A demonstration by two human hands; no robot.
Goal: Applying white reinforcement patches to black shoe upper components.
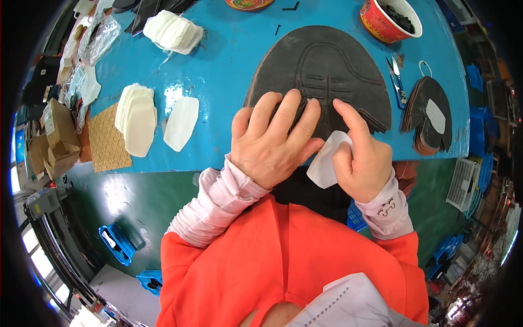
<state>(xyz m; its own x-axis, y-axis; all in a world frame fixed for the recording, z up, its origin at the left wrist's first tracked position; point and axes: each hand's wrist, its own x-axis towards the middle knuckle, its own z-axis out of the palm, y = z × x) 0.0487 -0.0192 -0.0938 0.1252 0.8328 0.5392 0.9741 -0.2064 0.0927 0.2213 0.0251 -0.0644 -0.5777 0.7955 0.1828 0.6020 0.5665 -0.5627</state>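
A large rounded stack of black shoe-upper pieces [348,60], with raised lines on the top one, lies at the table's near edge. My left hand [275,139] rests over its lower left part, fingers stretched out and slightly apart. What lies under that palm is hidden. My right hand [364,158] points its index finger at the black top piece, touching or just above it. Between its thumb and curled fingers it holds a white oval lining piece [322,166], which hangs close to my left thumb.
Left on the blue table [218,71] are a single white piece [181,124], a white stack [136,117] on a tan textured sheet [106,144], and a white bundle [173,32]. Right are blue-handled snips [399,87], smaller black pieces [427,111] and a red tub [383,24] of black scraps.
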